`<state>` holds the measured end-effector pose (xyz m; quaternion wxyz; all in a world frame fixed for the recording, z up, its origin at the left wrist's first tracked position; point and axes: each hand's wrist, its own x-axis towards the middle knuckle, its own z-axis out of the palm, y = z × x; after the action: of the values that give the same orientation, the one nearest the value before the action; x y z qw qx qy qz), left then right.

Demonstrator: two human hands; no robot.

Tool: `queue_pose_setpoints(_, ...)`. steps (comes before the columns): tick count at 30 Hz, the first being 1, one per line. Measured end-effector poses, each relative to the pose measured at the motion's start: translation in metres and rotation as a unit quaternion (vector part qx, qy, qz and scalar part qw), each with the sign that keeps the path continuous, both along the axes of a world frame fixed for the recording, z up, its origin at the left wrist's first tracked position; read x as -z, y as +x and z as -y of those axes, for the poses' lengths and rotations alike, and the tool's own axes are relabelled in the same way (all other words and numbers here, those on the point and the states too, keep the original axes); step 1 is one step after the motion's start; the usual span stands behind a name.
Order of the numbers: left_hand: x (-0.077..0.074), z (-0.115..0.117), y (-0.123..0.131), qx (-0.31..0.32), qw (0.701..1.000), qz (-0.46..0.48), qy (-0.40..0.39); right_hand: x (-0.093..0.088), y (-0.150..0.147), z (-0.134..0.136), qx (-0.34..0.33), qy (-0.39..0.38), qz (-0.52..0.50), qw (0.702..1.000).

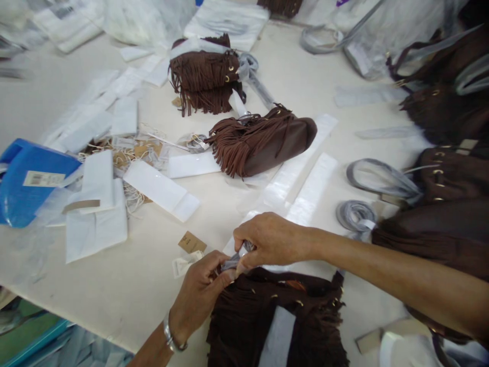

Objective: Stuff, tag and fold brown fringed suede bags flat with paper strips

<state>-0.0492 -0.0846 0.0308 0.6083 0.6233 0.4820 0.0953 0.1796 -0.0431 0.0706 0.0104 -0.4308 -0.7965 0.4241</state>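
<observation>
A dark brown fringed bag [244,326] lies close in front of me, with a strip of white wrap [278,336] across its front. Just above its top edge, my left hand [202,288] pinches one end of a grey plastic-wrapped strap [230,262]. My right hand [273,239] reaches in from the right, fingers closed round the other part of the same strap. Part of the strap is hidden by the fingers. A brown card tag [192,242] and a white label [186,263] lie beside my left hand.
Two more fringed bags, one lying tilted [275,142] and one wrapped [204,71], are further back. Dark bags [454,219] and coiled straps [355,215] crowd the right. White sleeves [162,189], strings and a blue bin [34,199] are left.
</observation>
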Motion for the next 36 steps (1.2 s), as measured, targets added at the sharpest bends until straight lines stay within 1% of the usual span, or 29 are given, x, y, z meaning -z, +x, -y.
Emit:
queue_pose_setpoints(4, 0.0, -0.002, 0.0, 0.0, 1.0, -0.004, -0.012, 0.003, 0.003, 0.0, 0.01, -0.008, -0.006, 1.0)
queue_pose_setpoints(8, 0.0, -0.002, -0.001, -0.001, 1.0, -0.024, -0.004, 0.006, 0.003, -0.001, 0.013, 0.0, -0.013, 1.0)
queue_pose_setpoints(12, -0.002, -0.004, 0.0, 0.009, 1.0, -0.027, -0.003, 0.005, 0.007, 0.002, 0.014, 0.002, -0.019, 1.0)
queue_pose_setpoints(15, -0.005, -0.005, 0.001, 0.026, 0.999, -0.032, 0.007, 0.005, 0.01, 0.009, 0.028, 0.002, -0.016, 0.999)
queue_pose_setpoints(20, -0.008, -0.002, -0.003, 0.043, 0.997, -0.043, 0.045, 0.008, 0.011, 0.031, 0.07, 0.005, -0.02, 0.997)
queue_pose_setpoints(22, -0.008, 0.0, -0.005, 0.048, 0.996, -0.041, 0.07, 0.007, 0.012, 0.038, 0.062, -0.014, -0.038, 0.997)
queue_pose_setpoints(25, -0.007, 0.003, -0.007, 0.057, 0.993, -0.033, 0.099, 0.004, 0.02, 0.042, 0.025, -0.07, -0.075, 0.994)
queue_pose_setpoints(28, -0.006, 0.004, -0.009, 0.058, 0.993, -0.02, 0.104, 0.004, 0.029, 0.038, 0.003, -0.147, -0.096, 0.984)
queue_pose_setpoints(30, -0.005, 0.003, -0.01, 0.057, 0.993, -0.016, 0.1, 0.008, 0.033, 0.033, 0.004, -0.196, -0.107, 0.975)
queue_pose_setpoints(31, -0.006, 0.001, -0.01, 0.059, 0.994, -0.016, 0.096, 0.009, 0.034, 0.031, 0.01, -0.207, -0.114, 0.972)
queue_pose_setpoints(33, -0.006, -0.004, -0.01, 0.079, 0.993, -0.021, 0.082, 0.012, 0.034, 0.029, 0.027, -0.185, -0.126, 0.974)
queue_pose_setpoints(36, -0.009, -0.012, -0.009, 0.132, 0.99, -0.025, 0.053, 0.011, 0.034, 0.032, 0.043, -0.117, -0.12, 0.985)
